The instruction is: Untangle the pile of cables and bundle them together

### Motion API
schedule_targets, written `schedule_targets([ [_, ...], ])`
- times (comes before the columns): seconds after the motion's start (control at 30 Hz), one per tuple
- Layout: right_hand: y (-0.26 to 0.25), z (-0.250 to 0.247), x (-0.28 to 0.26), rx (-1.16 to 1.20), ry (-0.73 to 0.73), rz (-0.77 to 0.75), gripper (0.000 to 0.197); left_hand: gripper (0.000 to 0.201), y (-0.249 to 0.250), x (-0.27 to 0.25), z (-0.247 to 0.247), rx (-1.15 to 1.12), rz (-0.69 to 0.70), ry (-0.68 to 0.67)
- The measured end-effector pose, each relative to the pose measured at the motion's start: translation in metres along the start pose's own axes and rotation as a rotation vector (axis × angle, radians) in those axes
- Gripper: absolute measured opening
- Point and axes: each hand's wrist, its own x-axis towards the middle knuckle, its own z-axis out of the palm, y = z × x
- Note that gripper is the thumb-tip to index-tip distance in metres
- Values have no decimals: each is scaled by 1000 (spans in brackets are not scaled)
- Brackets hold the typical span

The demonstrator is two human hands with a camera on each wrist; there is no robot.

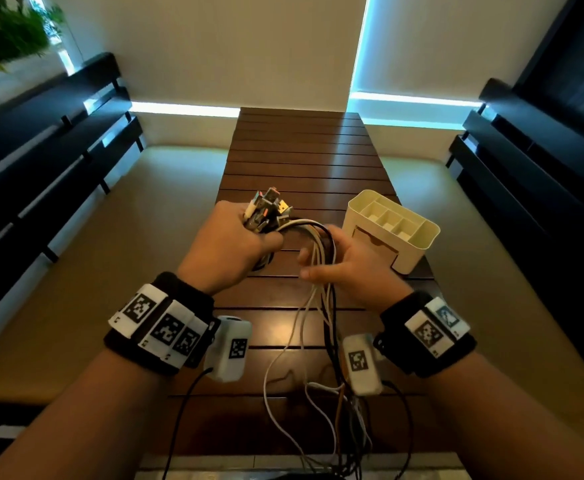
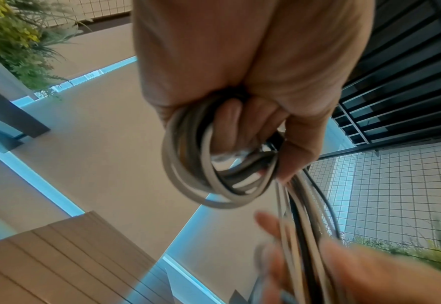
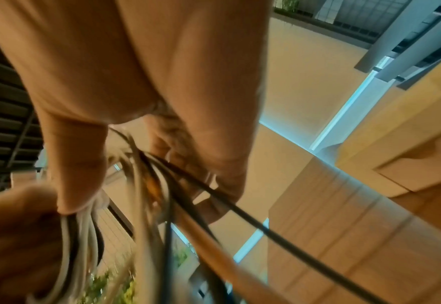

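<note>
My left hand (image 1: 235,242) grips a gathered bunch of white, black and brown cables (image 1: 321,258) just below their plugs (image 1: 268,209), which stick up out of the fist. In the left wrist view the cables (image 2: 214,170) loop round that hand's curled fingers (image 2: 240,127). My right hand (image 1: 339,263) curls loosely round the same strands a little to the right, over the wooden table (image 1: 301,161). From it the cables hang down and trail toward the near table edge. The right wrist view shows the strands (image 3: 167,185) running between thumb and fingers (image 3: 209,164), blurred.
A cream plastic organiser (image 1: 390,226) with several compartments stands on the table just right of my right hand. Dark benches (image 1: 48,140) run along both sides of the floor. Loose cable ends (image 1: 321,410) spread over the table's near part.
</note>
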Motion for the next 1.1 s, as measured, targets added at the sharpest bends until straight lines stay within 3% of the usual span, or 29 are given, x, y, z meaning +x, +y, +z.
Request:
schedule_targets([
  [0.23,57,38,-33,63,-41,268,55,28,5,1,-17,-22,6,151],
  [0.27,63,41,-37,76,-66,291,62,23,3,2,-18,-33,-6,172],
  [0.4,83,55,-39,34,-99,301,124,19,0,4,-17,-67,-13,192],
  [0.57,79,73,-23,27,28,233,137,16,7,2,-15,-94,16,174],
  [0.67,80,82,-6,178,46,213,120,18,10,2,-17,-98,49,179],
  [0.77,77,82,0,248,-22,228,52,18,9,1,-24,-123,66,248],
  [0.83,74,74,-2,308,4,231,21,17,3,2,-33,-160,38,302],
  [0.93,67,45,2,464,30,187,14,9,-12,1,-50,-204,-35,380],
  [1.1,30,-10,37,454,-24,24,32,19,-29,2,-68,-200,-129,472],
])
